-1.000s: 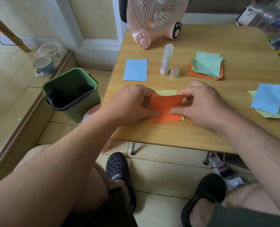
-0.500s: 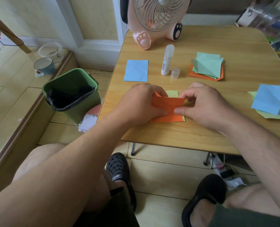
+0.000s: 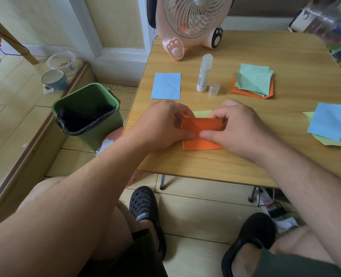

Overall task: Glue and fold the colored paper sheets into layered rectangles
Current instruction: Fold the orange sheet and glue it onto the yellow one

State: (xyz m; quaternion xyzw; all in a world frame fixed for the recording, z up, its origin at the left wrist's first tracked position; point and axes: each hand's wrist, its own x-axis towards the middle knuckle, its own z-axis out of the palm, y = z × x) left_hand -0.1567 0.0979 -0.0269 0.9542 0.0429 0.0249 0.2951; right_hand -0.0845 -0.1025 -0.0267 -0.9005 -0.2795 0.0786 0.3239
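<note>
Fingers of the left hand [image 3: 161, 124] and the right hand [image 3: 239, 126] pinch the orange paper [image 3: 202, 126] and bend its far half up toward the person. It sits near the front edge of the wooden table [image 3: 205, 162], on a light green sheet [image 3: 202, 112]. Behind it stands an open glue stick [image 3: 204, 72] with its cap [image 3: 214, 88] beside it.

orange sheet [image 3: 201, 134], half folded, on table

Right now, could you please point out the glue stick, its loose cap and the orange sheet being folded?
glue stick [image 3: 204, 73], head view, middle of the upright tube.
cap [image 3: 214, 88], head view, side of the clear cap.
orange sheet [image 3: 201, 124], head view, raised folded flap.
</note>
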